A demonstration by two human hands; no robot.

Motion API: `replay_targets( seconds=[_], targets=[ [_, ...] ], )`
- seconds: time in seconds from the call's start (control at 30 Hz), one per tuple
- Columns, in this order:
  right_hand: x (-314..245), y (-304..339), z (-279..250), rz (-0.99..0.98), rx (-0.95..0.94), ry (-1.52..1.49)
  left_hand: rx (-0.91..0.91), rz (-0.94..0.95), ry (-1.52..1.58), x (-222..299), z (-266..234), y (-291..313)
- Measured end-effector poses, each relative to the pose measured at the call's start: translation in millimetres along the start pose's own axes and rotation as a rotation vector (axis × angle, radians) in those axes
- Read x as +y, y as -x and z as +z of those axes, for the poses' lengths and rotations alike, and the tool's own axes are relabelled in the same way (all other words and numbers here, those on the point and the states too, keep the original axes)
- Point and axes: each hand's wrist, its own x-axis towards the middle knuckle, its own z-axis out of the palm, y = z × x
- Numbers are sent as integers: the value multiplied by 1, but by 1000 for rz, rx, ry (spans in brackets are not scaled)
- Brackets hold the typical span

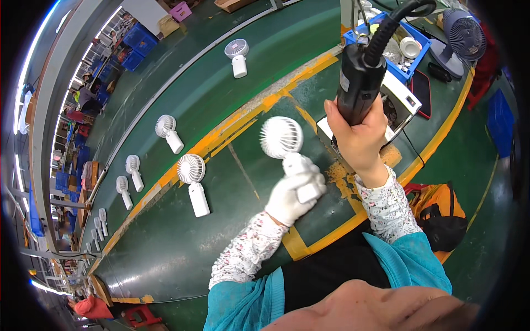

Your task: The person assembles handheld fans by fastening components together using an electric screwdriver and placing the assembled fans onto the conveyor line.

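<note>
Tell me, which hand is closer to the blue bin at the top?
Right. The right hand grips a black power tool raised just below the blue bin. The gloved left hand holds a white handheld fan, lower and further left.

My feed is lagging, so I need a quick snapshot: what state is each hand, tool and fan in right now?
left hand: gloved, shut on the handle of a white handheld fan, held up off the belt
right hand: bare, shut on a black electric screwdriver, held upright
green belt: carries more white fans lying flat; nearest fan
desk fan: standing upright; spinning or not, cannot tell
</note>
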Motion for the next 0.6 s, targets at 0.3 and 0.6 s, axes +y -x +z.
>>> replay_targets(
  seconds=[0.3, 0.6],
  targets=[
    [7, 30, 11, 145, -172, -440, 300, 156, -329, -39, 14, -3],
    [7, 36, 18, 104, -196, -465, 325, 332, -664, -47, 10, 2]
  ],
)
